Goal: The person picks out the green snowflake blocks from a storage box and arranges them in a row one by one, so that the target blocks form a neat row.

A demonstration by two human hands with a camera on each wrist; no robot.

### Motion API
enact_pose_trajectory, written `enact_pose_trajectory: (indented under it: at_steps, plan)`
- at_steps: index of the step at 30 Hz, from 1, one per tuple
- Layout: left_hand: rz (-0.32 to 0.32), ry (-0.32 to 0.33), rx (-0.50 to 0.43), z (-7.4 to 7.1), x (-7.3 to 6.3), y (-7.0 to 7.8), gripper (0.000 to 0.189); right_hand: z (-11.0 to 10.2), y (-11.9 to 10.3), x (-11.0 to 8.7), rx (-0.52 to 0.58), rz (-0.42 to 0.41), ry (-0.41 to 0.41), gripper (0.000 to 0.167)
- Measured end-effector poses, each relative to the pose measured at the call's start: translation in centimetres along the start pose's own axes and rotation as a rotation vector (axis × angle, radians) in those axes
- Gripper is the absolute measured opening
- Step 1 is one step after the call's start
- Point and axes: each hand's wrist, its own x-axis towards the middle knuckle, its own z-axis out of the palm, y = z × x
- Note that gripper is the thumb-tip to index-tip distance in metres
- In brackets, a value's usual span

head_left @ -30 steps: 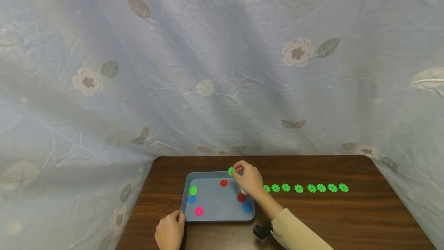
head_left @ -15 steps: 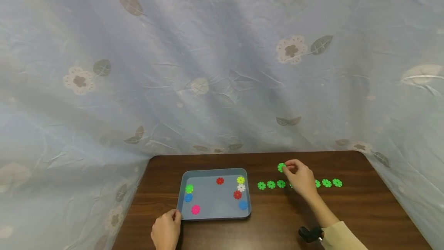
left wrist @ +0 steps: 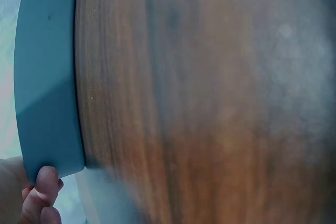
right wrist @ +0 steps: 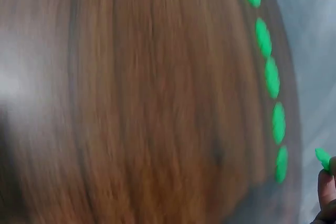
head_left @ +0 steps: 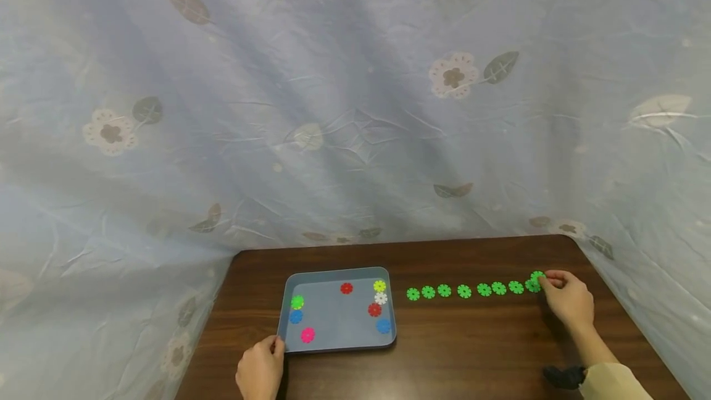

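My left hand [head_left: 259, 368] grips the near left corner of a grey-blue tray [head_left: 339, 347]; in the left wrist view its fingertips [left wrist: 47, 179] curl over the tray's wall [left wrist: 47, 77]. At the right end of a row of green flower-shaped discs [head_left: 464, 291], my right hand [head_left: 569, 301] pinches one more green disc [head_left: 537, 278] just above the last one. The right wrist view shows that pinched disc [right wrist: 323, 158] apart from the row. Inside the tray lie a pink disc [head_left: 308, 335], a white disc [head_left: 380, 298], and several red, blue, yellow and green ones.
Both the tray and the row rest on a dark wooden table [head_left: 466, 350]. A patterned pale curtain [head_left: 355, 110] hangs behind the table and along its sides. A black strap piece [head_left: 563, 378] sits at the right wrist.
My right hand has carried the green disc from above the tray's far edge rightward to the row's right end. The left hand stays at the tray corner, and the view has shifted slightly.
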Motion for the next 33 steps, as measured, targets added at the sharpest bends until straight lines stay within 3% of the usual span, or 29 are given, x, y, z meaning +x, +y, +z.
enact_pose_trajectory:
  at_steps: [6,17,26,33]
  plan:
    - [-0.008,-0.017,0.007,0.0,0.1,0.1,0.016,-0.8,1.8,1.3,0.052,0.152,0.009,0.047]
    - [-0.014,-0.008,0.020,0.1,0.1,0.2,0.018,-0.4,2.7,1.5,0.023,0.277,-0.003,0.049]
    - [-0.006,-0.008,0.015,0.0,0.0,0.3,0.018,-0.5,3.5,1.8,-0.003,0.301,-0.012,0.051]
    - [-0.001,0.028,0.024,0.1,0.0,0.3,0.017,0.4,2.0,1.0,0.015,0.175,0.033,0.047]
